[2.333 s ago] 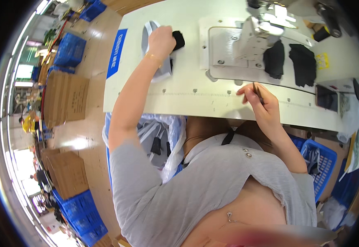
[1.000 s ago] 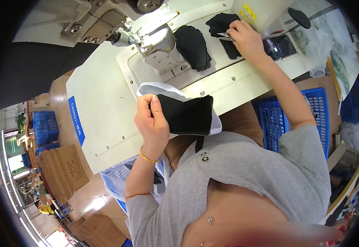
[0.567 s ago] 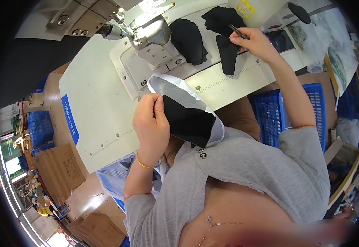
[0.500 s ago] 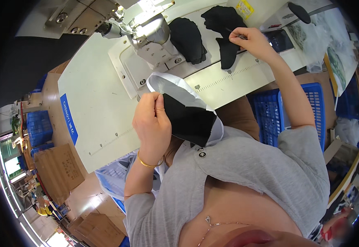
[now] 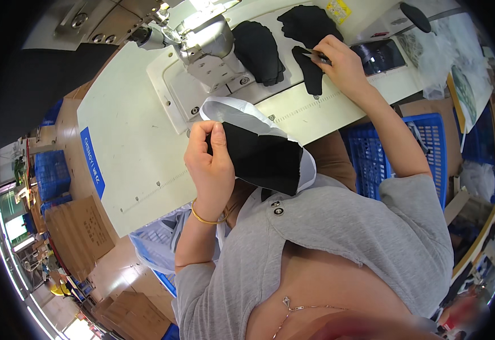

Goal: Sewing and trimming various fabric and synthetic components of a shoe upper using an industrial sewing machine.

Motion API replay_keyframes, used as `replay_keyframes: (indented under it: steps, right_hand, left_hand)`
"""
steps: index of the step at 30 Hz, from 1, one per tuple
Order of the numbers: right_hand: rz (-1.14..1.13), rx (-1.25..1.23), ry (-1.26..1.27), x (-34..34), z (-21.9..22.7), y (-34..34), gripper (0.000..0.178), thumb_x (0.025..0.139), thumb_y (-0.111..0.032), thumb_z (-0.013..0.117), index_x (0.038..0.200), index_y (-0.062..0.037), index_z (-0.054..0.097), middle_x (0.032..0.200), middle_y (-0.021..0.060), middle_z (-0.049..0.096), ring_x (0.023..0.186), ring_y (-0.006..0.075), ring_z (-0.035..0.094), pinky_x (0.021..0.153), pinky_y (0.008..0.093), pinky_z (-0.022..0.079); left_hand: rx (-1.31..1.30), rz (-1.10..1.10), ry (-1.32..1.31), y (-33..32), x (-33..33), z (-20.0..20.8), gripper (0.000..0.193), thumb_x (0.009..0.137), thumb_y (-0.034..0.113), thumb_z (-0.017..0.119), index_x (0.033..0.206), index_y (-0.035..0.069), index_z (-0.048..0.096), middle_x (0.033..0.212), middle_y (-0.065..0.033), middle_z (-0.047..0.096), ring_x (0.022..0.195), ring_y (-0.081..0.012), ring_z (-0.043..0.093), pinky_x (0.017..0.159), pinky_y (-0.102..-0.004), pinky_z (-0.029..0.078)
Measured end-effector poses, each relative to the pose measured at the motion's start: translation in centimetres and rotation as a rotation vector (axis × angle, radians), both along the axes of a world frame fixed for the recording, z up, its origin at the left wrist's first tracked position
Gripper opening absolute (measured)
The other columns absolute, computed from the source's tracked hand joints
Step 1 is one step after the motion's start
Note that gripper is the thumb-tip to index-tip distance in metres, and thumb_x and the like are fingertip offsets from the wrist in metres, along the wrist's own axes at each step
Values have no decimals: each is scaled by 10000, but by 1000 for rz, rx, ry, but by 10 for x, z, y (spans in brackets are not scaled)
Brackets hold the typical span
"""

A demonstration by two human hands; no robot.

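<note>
My left hand (image 5: 210, 164) is closed, its thumb and fingers pinching the edge of a black and white fabric piece (image 5: 261, 156) that hangs in front of my lap. The white part (image 5: 230, 107) curves up behind the black part. At the right of the sewing table, my right hand (image 5: 341, 65) is closed around a small pointed metal tool (image 5: 319, 56), whose exact kind I cannot make out. Its tip is at a narrow black fabric piece (image 5: 311, 73). Beyond lie more black pieces (image 5: 310, 25), and to the left a stack of black cut pieces (image 5: 257, 54).
The sewing machine (image 5: 210, 54) stands at the upper left, on a pale table (image 5: 128, 141) with a ruler scale. A phone (image 5: 383, 56) lies right of my right hand. Blue baskets (image 5: 372, 158) stand below the table's right side, cardboard boxes (image 5: 80, 238) on the floor at left.
My right hand has moved slightly toward me, and its tool now points left over the narrow black piece. That piece lies nearer the stack. The held fabric has shifted a little.
</note>
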State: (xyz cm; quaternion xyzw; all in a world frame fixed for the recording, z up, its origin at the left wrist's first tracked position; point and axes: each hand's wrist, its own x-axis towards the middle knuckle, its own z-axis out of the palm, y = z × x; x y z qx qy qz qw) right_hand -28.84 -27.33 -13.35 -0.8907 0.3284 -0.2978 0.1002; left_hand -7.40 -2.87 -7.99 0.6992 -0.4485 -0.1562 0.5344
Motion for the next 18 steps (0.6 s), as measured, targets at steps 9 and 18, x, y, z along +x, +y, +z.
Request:
replay_keyframes:
  steps: [9, 18]
  right_hand:
    - [52, -26, 69, 0, 6, -5, 242, 748, -74, 728, 952, -80, 598, 930, 30, 572, 929, 245, 599, 748, 364, 501]
    - [71, -113, 32, 3, 8, 0, 281, 710, -4, 722, 958, -85, 617, 924, 21, 581, 912, 241, 605, 731, 367, 502]
  left_hand:
    - [-13, -36, 68, 1, -1, 3, 155, 994, 137, 557, 889, 24, 578, 730, 68, 463, 649, -15, 362, 570, -184, 297]
    - [-34, -29, 78, 1, -3, 6, 148, 970, 110, 570, 859, 12, 564, 670, 13, 488, 630, -63, 416, 587, -228, 367]
